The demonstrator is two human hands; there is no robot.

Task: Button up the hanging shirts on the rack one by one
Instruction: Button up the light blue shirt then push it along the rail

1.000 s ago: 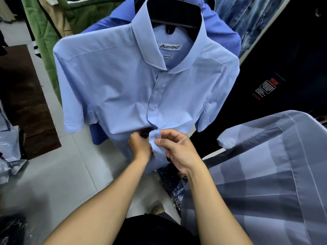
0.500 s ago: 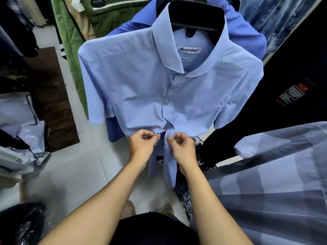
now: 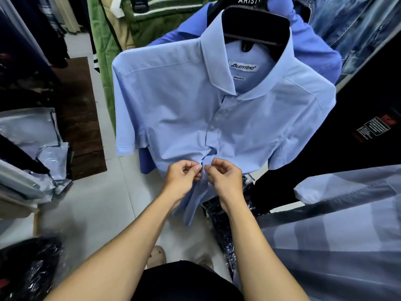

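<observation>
Hands [image 3: 204, 178] pinching light-blue shirt [image 3: 184, 109] placket mid-front.

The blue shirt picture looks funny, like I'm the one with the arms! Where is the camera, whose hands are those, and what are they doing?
The camera sits on a person's head and looks down, so the arms seem to be yours. There is no machine here, only two bare hands. The left hand and the right hand each pinch the front edges of the light blue shirt with curled fingers, at a spot below the closed buttons. The bottom part hangs open. The shirt hangs on a black hanger. Behind it hangs a darker blue shirt, and a grey checked shirt is at the right. Below is a pale tiled floor.
</observation>
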